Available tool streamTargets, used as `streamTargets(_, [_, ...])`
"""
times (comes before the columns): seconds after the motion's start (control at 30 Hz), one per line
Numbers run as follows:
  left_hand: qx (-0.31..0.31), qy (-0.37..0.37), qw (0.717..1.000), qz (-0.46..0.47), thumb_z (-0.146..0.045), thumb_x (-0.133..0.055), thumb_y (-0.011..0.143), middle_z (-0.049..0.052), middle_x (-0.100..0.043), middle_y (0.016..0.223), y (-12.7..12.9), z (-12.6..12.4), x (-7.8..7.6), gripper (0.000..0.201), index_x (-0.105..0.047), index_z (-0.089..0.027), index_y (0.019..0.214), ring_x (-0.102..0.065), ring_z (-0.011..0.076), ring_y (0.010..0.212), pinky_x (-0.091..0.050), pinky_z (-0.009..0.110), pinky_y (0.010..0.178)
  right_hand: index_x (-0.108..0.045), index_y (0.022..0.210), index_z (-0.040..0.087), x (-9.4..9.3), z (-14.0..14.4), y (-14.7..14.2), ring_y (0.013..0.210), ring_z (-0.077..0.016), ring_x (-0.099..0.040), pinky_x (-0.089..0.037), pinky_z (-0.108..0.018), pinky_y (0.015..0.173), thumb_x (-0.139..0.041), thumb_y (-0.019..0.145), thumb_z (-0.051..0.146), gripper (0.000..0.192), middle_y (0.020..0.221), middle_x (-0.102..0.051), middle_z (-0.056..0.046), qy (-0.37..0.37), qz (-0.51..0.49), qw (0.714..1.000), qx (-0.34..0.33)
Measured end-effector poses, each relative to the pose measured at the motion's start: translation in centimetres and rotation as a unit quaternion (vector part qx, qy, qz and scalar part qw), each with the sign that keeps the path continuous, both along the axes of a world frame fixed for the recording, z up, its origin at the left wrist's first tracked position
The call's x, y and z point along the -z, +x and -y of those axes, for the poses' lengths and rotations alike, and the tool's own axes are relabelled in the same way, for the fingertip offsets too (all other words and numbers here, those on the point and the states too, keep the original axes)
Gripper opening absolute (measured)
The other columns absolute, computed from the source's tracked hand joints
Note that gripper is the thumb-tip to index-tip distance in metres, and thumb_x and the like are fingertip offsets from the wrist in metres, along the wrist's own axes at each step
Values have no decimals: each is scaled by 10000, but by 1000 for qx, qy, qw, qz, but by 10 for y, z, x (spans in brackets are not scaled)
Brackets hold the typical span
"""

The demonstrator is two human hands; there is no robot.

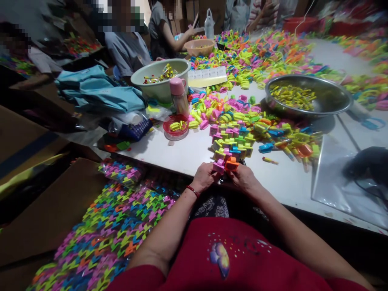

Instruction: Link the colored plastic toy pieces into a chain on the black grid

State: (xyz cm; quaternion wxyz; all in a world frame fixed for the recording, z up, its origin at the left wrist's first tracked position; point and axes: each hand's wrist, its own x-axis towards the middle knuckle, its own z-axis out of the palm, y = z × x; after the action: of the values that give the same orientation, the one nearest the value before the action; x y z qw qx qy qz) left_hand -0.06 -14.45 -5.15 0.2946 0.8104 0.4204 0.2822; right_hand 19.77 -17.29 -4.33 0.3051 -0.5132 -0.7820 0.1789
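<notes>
Through the head camera I look forward and down from above the red shirt (257, 250), fairly near the fingers (209, 169), taking in the white table (194, 155) beyond them and co-workers (124, 50) farther off to their left.

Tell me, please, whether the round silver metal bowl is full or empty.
The bowl is partly full: small yellow pieces lie at left, bare metal shows at right.

White table (194, 149), centre to right. Grey wall (72, 12) far left. Bright patch (147, 12) far; room otherwise dim.
</notes>
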Motion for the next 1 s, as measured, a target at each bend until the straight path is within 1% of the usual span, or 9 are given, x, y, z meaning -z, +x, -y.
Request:
streamTargets(0.2, [-11,5,1000,-26,-290,-601,882,-9,-709,784,1,-2,0,165,-741,-221,826,-606,123,722,-393,236,749,-668,889,173,3,1,1,729,-178,-589,-453,-254,672,-528,853,139,149,818,-641,-66,-15,22,1000,14])
streamTargets(0.3, [-5,12,998,-62,-288,-609,865,4,-699,757,2,-5,-4,174,-728,-204,769,-595,132,707,-383,233,700,-673,896,178,4,-1,-3,730,-182,-578,-447,-263,682,-553,858,146,129,803,-630,-63,-23,38,999,15])
streamTargets(0.43, [-12,9,997,-75,-297,-604,860,7,-667,680,2,-9,-9,244,-696,-180,666,-546,118,625,-347,223,613,-682,906,173,-5,-2,-9,762,-171,-583,-449,-253,702,-569,887,159,115,839,-632,-67,-39,33,999,-9])
streamTargets(0.53, [-19,10,998,-60,-312,-594,864,5,-656,654,1,-13,-6,276,-695,-181,643,-533,113,610,-338,215,591,-685,974,192,-15,-2,6,778,-152,-596,-458,-237,708,-559,927,212,136,872,-642,-49,-39,-22,999,-27])
streamTargets(0.6, [-12,11,999,-49,-329,-589,868,1,-650,645,0,-15,-3,280,-703,-188,655,-531,111,604,-342,212,587,-675,1032,204,-19,-4,34,814,-160,-610,-471,-249,728,-552,937,253,164,927,-660,-54,-14,-52,998,21])
streamTargets(0.67, [-7,24,999,-45,-331,-596,864,2,-651,650,-1,-16,0,267,-705,-192,663,-535,115,612,-352,213,592,-669,1057,188,-20,-9,75,842,-187,-616,-481,-288,753,-540,932,267,196,984,-666,-85,20,-34,991,131])
streamTargets(0.8, [-14,55,997,-47,-317,-613,860,20,-685,726,-2,-16,3,222,-716,-196,705,-574,137,677,-397,226,645,-670,1047,120,-18,-28,155,922,-272,-599,-457,-402,830,-534,895,239,235,1062,-626,-173,4,106,935,338])
streamTargets(0.87, [-16,55,998,-40,-321,-618,862,23,-693,749,-2,-16,3,209,-720,-199,726,-586,141,693,-412,228,658,-680,990,104,-17,-38,175,973,-307,-584,-437,-428,847,-554,878,245,220,1081,-610,-206,-37,131,916,377])
streamTargets(1.0, [-18,61,997,-38,-324,-619,864,22,-676,717,-2,-15,2,239,-704,-190,685,-578,133,670,-405,220,636,-685,848,136,-17,-47,178,937,-282,-597,-432,-388,830,-604,830,253,144,971,-642,-172,-80,75,919,378])
